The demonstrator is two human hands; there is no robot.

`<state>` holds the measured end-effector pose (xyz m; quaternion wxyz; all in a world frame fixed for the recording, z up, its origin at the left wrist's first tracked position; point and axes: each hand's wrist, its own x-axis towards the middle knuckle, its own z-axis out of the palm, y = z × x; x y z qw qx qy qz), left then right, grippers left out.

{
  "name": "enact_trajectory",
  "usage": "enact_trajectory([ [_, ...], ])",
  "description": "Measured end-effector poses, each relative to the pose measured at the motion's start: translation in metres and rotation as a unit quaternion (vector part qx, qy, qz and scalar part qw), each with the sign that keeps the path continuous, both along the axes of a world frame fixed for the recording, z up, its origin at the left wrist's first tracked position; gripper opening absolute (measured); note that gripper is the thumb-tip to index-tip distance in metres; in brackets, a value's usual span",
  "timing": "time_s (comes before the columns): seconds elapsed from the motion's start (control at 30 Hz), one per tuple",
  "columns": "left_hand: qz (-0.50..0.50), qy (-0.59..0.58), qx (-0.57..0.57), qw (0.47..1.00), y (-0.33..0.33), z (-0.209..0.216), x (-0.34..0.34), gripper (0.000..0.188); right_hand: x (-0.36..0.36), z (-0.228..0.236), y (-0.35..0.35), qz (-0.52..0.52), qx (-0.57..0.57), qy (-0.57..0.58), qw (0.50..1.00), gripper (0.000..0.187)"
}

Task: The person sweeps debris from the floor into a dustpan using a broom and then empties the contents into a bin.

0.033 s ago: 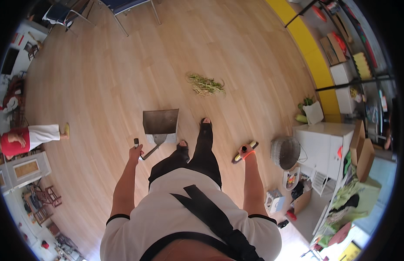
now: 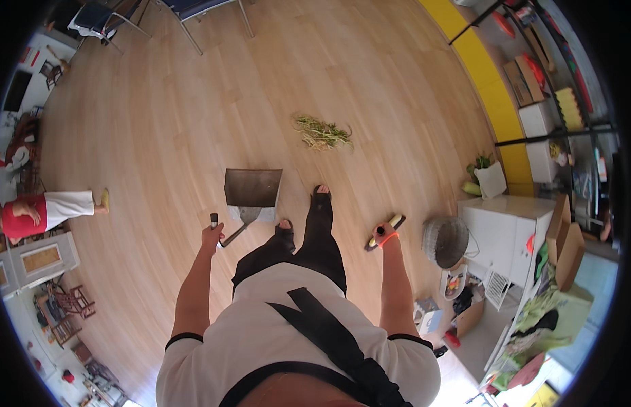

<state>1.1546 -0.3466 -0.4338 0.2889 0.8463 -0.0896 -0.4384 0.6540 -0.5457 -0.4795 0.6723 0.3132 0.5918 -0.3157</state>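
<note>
My left hand (image 2: 211, 235) is closed round the upright handle of a long-handled dustpan (image 2: 253, 188). The grey pan lies ahead of my feet, its wide mouth facing away from me. In my right hand (image 2: 384, 235) is a broom (image 2: 397, 222), gripped near the top of its handle. The broom head shows beneath that hand, out to the right of my legs; most of the handle is hidden by the steep view. A loose heap of green and yellowish plant stalks (image 2: 323, 133) lies on the floor beyond the pan, apart from both tools.
A wire basket (image 2: 448, 242) stands right of the broom, beside a white cabinet (image 2: 502, 224). Shelves (image 2: 566, 132) line the right side. Chairs (image 2: 193, 10) stand far ahead. At the left, another person (image 2: 30, 216) in red and white is near a wooden-panelled door (image 2: 40, 261).
The dustpan has shifted very slightly to the right, and the broom head has turned a little. The stalks lie where they were.
</note>
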Motion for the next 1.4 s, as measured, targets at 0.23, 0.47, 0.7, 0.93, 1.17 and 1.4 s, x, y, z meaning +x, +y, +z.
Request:
enact_trajectory([
  [0.23, -0.135, -0.081, 0.083, 0.984, -0.099, 0.035, -0.022, 0.026, 0.023, 0.019, -0.108, 0.314, -0.095, 0.058, 0.943, 0.011],
  [0.47, -0.251, -0.166, 0.077, 0.95, -0.174, 0.024, -0.039, 0.031, 0.022, 0.045, -0.137, 0.563, -0.093, 0.144, 0.809, 0.021],
  [0.7, -0.322, -0.185, 0.114, 0.921, -0.228, 0.005, -0.047, 0.028, 0.012, 0.022, -0.136, 0.474, -0.064, 0.098, 0.873, 0.015],
  [0.93, -0.368, -0.193, 0.155, 0.896, -0.279, -0.003, -0.057, 0.027, -0.009, -0.012, -0.15, 0.516, -0.069, 0.143, 0.842, 0.007],
  [1.17, -0.382, -0.206, 0.172, 0.884, -0.303, -0.017, -0.068, 0.029, -0.028, 0.014, -0.175, 0.562, -0.134, 0.244, 0.779, 0.021],
  [1.4, -0.422, -0.196, 0.15, 0.873, -0.321, -0.023, -0.079, 0.03, -0.041, -0.024, -0.244, 0.854, -0.16, 0.211, 0.447, 0.022],
])
